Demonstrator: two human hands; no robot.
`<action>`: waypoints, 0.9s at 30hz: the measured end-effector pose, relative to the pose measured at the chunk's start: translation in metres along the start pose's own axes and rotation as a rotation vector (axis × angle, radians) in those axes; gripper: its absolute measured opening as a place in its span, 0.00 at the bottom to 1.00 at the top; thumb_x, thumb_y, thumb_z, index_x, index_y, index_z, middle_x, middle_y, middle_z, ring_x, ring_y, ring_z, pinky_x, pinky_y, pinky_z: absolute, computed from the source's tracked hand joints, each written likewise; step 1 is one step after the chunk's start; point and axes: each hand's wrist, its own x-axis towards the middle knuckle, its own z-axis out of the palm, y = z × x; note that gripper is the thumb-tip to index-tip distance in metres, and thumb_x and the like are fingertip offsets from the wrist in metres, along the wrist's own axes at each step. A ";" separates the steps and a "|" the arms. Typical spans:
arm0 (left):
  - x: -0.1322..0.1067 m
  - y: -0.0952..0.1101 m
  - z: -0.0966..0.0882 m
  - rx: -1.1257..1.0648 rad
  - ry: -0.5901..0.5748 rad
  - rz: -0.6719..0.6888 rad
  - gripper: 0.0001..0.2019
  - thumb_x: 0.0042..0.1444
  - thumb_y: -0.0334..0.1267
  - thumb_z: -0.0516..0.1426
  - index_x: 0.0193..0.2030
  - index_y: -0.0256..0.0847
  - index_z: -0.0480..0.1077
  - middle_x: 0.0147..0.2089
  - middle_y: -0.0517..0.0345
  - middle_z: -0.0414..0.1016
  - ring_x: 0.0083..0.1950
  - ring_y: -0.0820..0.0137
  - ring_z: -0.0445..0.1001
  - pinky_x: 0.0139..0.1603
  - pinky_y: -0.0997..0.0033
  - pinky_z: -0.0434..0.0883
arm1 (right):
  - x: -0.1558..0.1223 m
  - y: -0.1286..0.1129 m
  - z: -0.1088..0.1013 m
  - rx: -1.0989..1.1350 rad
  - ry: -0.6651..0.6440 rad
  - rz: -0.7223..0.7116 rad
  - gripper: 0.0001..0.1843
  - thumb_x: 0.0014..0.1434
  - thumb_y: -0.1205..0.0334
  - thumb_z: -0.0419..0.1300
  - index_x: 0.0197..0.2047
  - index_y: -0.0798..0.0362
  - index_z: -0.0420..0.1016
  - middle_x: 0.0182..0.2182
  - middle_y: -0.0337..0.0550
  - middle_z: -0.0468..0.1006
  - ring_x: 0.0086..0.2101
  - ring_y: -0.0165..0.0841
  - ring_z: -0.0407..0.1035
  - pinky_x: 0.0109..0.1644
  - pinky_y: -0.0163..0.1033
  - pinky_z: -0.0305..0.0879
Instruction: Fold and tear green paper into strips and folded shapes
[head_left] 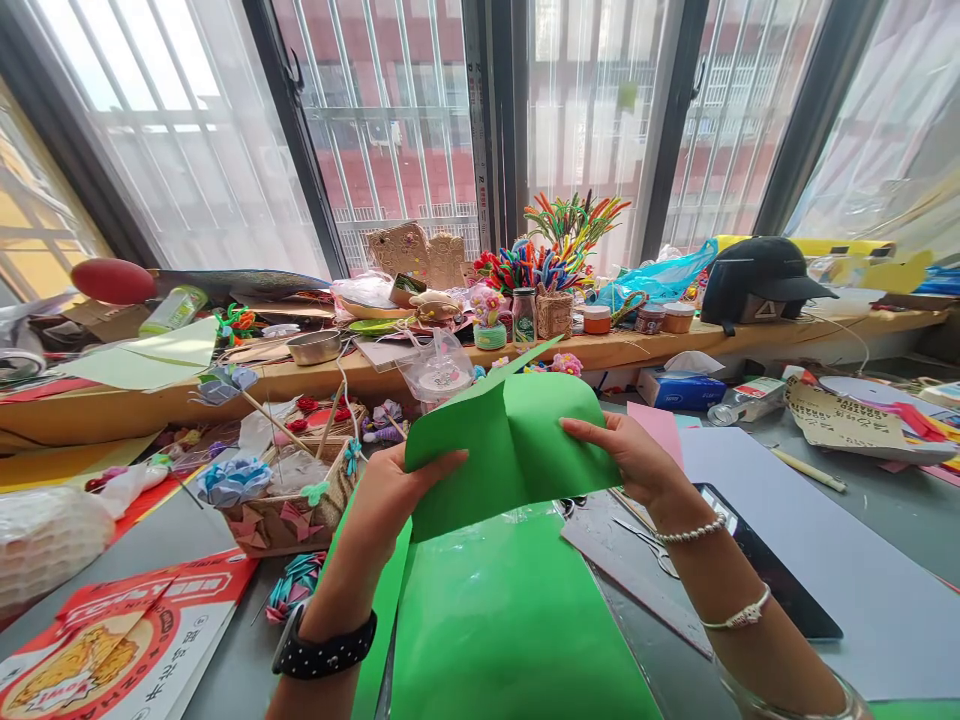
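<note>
I hold a folded sheet of green paper (510, 445) up over the table with both hands. My left hand (394, 495), a black dotted watch on its wrist, pinches the sheet's left edge. My right hand (637, 460), with bead bracelets on the wrist, grips the right edge, thumb on the front. Below lies a clear plastic pack of green paper (510, 620). Scissors (637, 535) and a ruler (630, 585) lie just under my right hand.
A basket of paper flowers (289, 495) stands left of my hands. A black tablet (772, 570) lies on a lilac sheet (847, 540) at right. The window ledge (112, 405) holds craft clutter, pipe cleaners (559, 245), jars and a black cap (757, 275). A red printed box (127, 640) lies front left.
</note>
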 end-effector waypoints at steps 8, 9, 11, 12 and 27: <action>0.001 0.000 -0.001 -0.089 0.090 0.138 0.06 0.30 0.33 0.60 0.21 0.37 0.74 0.18 0.62 0.74 0.21 0.70 0.70 0.23 0.74 0.67 | 0.001 -0.001 -0.004 -0.025 -0.054 -0.043 0.11 0.37 0.62 0.68 0.25 0.59 0.76 0.22 0.42 0.78 0.22 0.27 0.70 0.26 0.28 0.67; 0.000 0.001 -0.001 -0.092 0.081 0.133 0.06 0.29 0.32 0.60 0.20 0.37 0.74 0.17 0.63 0.73 0.20 0.70 0.69 0.22 0.74 0.66 | 0.001 -0.001 -0.004 -0.022 -0.055 -0.046 0.11 0.37 0.62 0.68 0.25 0.59 0.76 0.22 0.41 0.78 0.22 0.27 0.71 0.26 0.29 0.67; -0.001 0.000 -0.002 -0.099 0.068 0.128 0.06 0.28 0.32 0.60 0.20 0.37 0.74 0.15 0.63 0.72 0.18 0.70 0.68 0.21 0.74 0.66 | 0.002 0.000 -0.003 -0.015 -0.052 -0.044 0.11 0.38 0.62 0.67 0.27 0.59 0.76 0.23 0.41 0.78 0.23 0.28 0.71 0.27 0.29 0.67; -0.001 0.000 -0.002 -0.102 0.070 0.130 0.07 0.28 0.31 0.60 0.21 0.37 0.74 0.16 0.63 0.72 0.18 0.71 0.68 0.21 0.74 0.66 | 0.002 0.001 -0.002 -0.012 -0.050 -0.039 0.11 0.39 0.62 0.67 0.27 0.59 0.76 0.23 0.42 0.78 0.23 0.28 0.71 0.27 0.29 0.67; 0.004 -0.007 -0.009 0.111 -0.234 -0.068 0.14 0.36 0.41 0.62 0.33 0.42 0.74 0.32 0.57 0.78 0.30 0.64 0.75 0.25 0.72 0.71 | -0.008 -0.013 -0.003 0.008 -0.027 -0.178 0.12 0.42 0.63 0.65 0.33 0.54 0.75 0.29 0.38 0.78 0.28 0.28 0.71 0.33 0.31 0.68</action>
